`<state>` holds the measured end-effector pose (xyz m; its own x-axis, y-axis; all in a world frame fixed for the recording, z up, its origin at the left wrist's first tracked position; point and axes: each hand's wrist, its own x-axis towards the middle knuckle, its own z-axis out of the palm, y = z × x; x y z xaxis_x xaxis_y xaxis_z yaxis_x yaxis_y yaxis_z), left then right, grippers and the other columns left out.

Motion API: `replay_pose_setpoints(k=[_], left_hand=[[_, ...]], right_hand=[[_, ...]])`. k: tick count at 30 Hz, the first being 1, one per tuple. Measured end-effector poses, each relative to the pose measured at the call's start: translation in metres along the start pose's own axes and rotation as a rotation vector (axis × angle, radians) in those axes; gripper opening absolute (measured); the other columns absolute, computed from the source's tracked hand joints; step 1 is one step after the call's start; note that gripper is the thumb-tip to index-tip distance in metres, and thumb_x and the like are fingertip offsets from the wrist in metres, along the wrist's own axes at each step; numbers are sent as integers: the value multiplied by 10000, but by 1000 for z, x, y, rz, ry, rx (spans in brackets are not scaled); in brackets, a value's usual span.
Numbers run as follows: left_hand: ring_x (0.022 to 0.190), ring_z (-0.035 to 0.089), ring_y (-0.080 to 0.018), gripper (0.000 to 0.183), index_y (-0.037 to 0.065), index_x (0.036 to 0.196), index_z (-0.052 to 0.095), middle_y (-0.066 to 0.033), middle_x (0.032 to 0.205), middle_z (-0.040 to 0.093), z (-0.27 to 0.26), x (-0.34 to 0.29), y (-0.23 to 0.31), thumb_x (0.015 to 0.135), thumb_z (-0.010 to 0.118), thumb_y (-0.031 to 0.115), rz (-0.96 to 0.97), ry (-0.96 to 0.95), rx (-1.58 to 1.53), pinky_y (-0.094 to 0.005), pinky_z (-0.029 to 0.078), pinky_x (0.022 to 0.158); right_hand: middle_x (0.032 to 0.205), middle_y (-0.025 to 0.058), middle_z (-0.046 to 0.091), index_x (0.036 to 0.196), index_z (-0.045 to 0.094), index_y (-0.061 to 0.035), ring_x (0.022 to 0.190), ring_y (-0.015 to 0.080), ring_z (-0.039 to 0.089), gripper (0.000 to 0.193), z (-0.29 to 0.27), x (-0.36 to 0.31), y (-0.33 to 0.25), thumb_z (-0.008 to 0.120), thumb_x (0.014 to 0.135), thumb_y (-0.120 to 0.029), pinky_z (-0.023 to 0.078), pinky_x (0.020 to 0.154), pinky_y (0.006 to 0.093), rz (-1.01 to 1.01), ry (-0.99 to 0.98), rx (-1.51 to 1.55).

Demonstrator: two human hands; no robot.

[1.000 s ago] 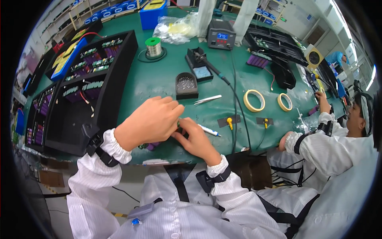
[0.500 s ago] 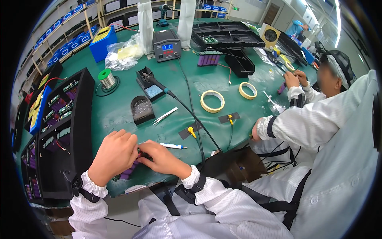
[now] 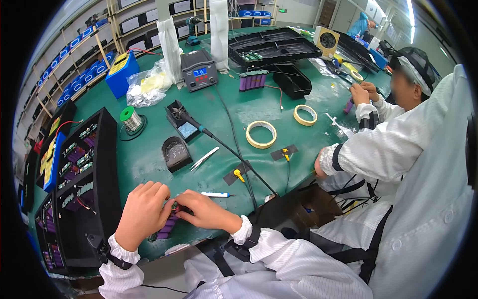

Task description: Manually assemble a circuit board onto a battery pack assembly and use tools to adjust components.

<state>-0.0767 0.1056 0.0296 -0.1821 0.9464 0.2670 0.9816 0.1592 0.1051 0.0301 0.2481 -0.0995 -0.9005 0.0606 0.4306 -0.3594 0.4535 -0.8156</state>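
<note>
Close to the table's front edge lies a small battery pack (image 3: 166, 228) of purple cells, partly covered by my hands. My left hand (image 3: 142, 215) is closed, thumb and fingers gripping at the pack's upper end. From the other side my right hand (image 3: 206, 212) is closed too, pinching at the same spot. A bit of red and green shows between the fingertips; what exactly it is, I cannot make out. Just beyond my right hand rests a white and blue pen-like tool (image 3: 217, 194). Metal tweezers (image 3: 204, 158) lie farther off, beside a black scoop-shaped tray (image 3: 176, 153).
Black cases with purple packs (image 3: 82, 184) stand at the left. Ahead are a solder spool (image 3: 130, 118), a soldering iron in its holder (image 3: 185, 119), its station (image 3: 198, 70) and tape rolls (image 3: 261, 134). Cables cross the table. At right, a co-worker's hands (image 3: 362, 93) hold a purple piece.
The whole view has shifted a little. My left hand's fingers have loosened slightly from a tighter fist, and more of the purple pack and the red part shows between my hands.
</note>
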Motion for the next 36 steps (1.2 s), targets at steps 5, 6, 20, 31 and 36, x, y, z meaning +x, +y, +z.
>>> replay_pose_setpoints(k=[5, 6, 20, 31, 36], left_hand=[[764, 566, -316, 156, 31, 840, 523, -112, 784, 548, -3, 3, 4, 821, 673, 66, 35, -28, -37, -422, 461, 691], [764, 566, -316, 156, 31, 840, 523, -112, 784, 548, -4, 3, 4, 821, 673, 66, 30, -26, -35, -422, 461, 691], [809, 531, -346, 143, 13, 872, 489, -137, 824, 522, 2, 8, 4, 868, 624, 61, 29, -108, 8, -446, 439, 722], [747, 547, -357, 202, 16, 819, 512, -148, 752, 539, 7, 5, -4, 882, 671, 123, -6, -110, 20, -454, 443, 697], [744, 549, -340, 196, 22, 831, 515, -135, 755, 539, -3, 9, 4, 875, 676, 126, -4, -112, -9, -446, 449, 694]], right_hand=[[935, 146, 628, 1086, 622, 20, 918, 325, 576, 262, -3, -1, -2, 712, 855, -66, 482, 794, 430, -24, 67, 6], [935, 146, 628, 1086, 622, 20, 918, 325, 576, 262, -2, 0, -2, 712, 855, -66, 482, 794, 430, -27, 62, 7], [979, 165, 655, 1136, 624, 30, 972, 364, 587, 310, -3, 0, -4, 705, 851, -60, 480, 855, 452, 5, 22, 13], [968, 161, 654, 1077, 623, 18, 969, 365, 592, 275, 3, -2, 3, 721, 836, -69, 488, 851, 457, -19, 54, 21], [975, 164, 650, 1105, 617, 17, 970, 370, 591, 294, 0, -2, 6, 719, 841, -66, 488, 853, 456, -40, 42, 18]])
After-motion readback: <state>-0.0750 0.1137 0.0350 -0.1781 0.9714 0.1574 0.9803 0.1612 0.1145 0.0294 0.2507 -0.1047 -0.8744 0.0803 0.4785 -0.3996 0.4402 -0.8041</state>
